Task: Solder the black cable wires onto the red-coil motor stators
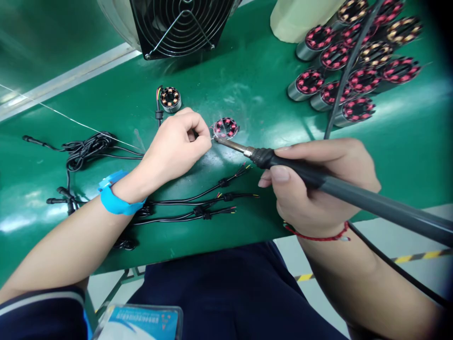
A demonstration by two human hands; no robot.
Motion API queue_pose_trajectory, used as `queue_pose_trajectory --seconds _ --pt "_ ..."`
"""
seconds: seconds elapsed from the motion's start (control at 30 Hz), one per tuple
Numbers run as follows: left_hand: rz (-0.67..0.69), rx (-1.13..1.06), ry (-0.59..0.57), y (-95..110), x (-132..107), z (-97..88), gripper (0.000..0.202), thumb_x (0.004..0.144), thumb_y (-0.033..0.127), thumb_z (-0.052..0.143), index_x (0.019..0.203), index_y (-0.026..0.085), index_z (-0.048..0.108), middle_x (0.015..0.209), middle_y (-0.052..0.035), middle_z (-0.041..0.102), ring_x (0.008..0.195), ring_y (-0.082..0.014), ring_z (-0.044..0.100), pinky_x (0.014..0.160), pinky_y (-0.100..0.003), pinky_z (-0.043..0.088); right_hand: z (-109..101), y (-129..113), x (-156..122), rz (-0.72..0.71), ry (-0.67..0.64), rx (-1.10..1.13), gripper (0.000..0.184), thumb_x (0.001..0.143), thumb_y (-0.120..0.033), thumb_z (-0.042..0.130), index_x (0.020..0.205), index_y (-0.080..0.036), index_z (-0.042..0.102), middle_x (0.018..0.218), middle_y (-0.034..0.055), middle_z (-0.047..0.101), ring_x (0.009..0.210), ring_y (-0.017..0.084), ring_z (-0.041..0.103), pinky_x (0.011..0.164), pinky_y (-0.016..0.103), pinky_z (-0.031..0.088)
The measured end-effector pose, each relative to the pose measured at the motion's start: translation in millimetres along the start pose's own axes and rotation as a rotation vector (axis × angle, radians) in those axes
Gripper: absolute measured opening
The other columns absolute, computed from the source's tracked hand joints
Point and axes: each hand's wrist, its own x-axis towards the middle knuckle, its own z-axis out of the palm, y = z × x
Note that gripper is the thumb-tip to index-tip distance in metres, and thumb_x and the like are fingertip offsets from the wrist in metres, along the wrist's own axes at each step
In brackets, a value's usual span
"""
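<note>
My right hand [318, 184] is wrapped round a soldering iron [339, 189], its tip pointing left. That tip meets the near-left edge of a small motor stator [225, 128] with red windings, and faint smoke hangs above it. In a pinch, my left hand [180, 141] holds a thin solder wire [81, 123], which comes in from the left and passes behind my wrist. Its end shows at my fingertips beside the iron's tip. Just beyond my left hand lies a copper-wound stator [170, 100] with a black cable [159, 114] at its side.
Several stators on metal cylinders [309, 82] stand at the back right, behind a grey cord [348, 71]. A black fan [184, 28] is at the back. Coiled black cables [88, 148] lie left, and cables with bare coloured ends [226, 182] lie near the green table's [262, 222] front edge.
</note>
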Motion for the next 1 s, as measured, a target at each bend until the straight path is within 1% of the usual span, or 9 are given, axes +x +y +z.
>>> queue_pose_trajectory --seconds 0.3,0.5,0.57,0.67,0.73,0.8,0.87,0.93,1.0 --pt "-0.01 0.006 -0.004 2 0 -0.7 0.017 0.071 0.004 0.054 0.06 0.016 0.055 0.076 -0.0015 0.059 0.07 -0.0118 0.053 0.075 -0.033 0.052 -1 0 0 -0.001 -0.005 0.01 0.017 0.082 -0.032 0.071 0.096 -0.025 0.067 0.081 -0.0009 0.069 0.069 0.016 0.071 0.062 0.032 0.058" --pt "-0.002 0.013 -0.001 0 1 -0.4 0.016 0.07 0.004 0.054 0.06 0.016 0.055 0.075 -0.0015 0.058 0.07 -0.0117 0.052 0.074 -0.032 0.052 1 1 0 -0.01 0.05 -0.017 0.019 0.083 -0.035 0.069 0.099 -0.025 0.067 0.082 0.0005 0.068 0.068 0.018 0.069 0.063 0.037 0.056" --pt "0.003 0.011 0.003 -1 1 0.0 0.016 0.071 0.004 0.054 0.06 0.016 0.055 0.075 -0.0014 0.058 0.069 -0.0114 0.052 0.074 -0.032 0.052 1 0 4 -0.025 0.032 -0.005 0.02 0.084 -0.032 0.069 0.103 -0.025 0.066 0.086 0.001 0.069 0.071 0.019 0.069 0.065 0.037 0.057" --pt "0.009 0.009 0.003 -1 0 0.4 0.016 0.071 0.004 0.054 0.06 0.016 0.055 0.075 -0.0012 0.058 0.069 -0.0109 0.052 0.074 -0.031 0.052 -1 -6 15 -0.075 -0.071 -0.01 0.024 0.086 -0.025 0.067 0.11 -0.027 0.065 0.1 0.0011 0.072 0.09 0.021 0.072 0.079 0.038 0.059" --pt "0.015 0.013 0.003 0 0 0.4 0.015 0.071 0.005 0.054 0.06 0.016 0.055 0.075 -0.0013 0.059 0.069 -0.0109 0.052 0.075 -0.032 0.052 -2 -10 25 -0.125 -0.162 -0.046 0.029 0.088 -0.022 0.066 0.116 -0.03 0.063 0.113 0.0001 0.072 0.102 0.021 0.071 0.089 0.037 0.059" --pt "0.019 0.021 0.003 0 1 0.0 0.015 0.072 0.005 0.054 0.06 0.016 0.056 0.075 -0.0016 0.059 0.068 -0.011 0.052 0.075 -0.032 0.052 -4 -15 37 -0.157 -0.252 -0.093 0.033 0.09 -0.024 0.064 0.122 -0.031 0.061 0.122 -0.0002 0.07 0.109 0.02 0.069 0.092 0.033 0.058" --pt "0.025 0.027 0.003 0 1 -0.7 0.015 0.072 0.006 0.054 0.061 0.016 0.056 0.075 -0.0016 0.059 0.068 -0.011 0.052 0.074 -0.032 0.052 -3 -19 50 -0.14 -0.329 -0.129 0.033 0.093 -0.028 0.061 0.126 -0.03 0.059 0.124 0.0002 0.07 0.108 0.019 0.07 0.091 0.029 0.058" --pt "0.036 0.028 -0.002 1 1 -1.3 0.015 0.072 0.007 0.054 0.061 0.016 0.057 0.074 -0.0014 0.059 0.069 -0.0109 0.053 0.072 -0.031 0.051 -1 -20 63 -0.104 -0.4 -0.156 0.03 0.095 -0.031 0.055 0.125 -0.027 0.06 0.119 0.0015 0.072 0.098 0.018 0.073 0.085 0.029 0.058" --pt "0.045 0.028 -0.002 0 1 -1.5 0.014 0.071 0.007 0.054 0.06 0.016 0.056 0.074 -0.0013 0.06 0.07 -0.0108 0.053 0.072 -0.03 0.05 4 -20 73 -0.105 -0.484 -0.176 0.027 0.096 -0.028 0.05 0.121 -0.024 0.061 0.108 0.002 0.074 0.086 0.019 0.074 0.077 0.032 0.059"
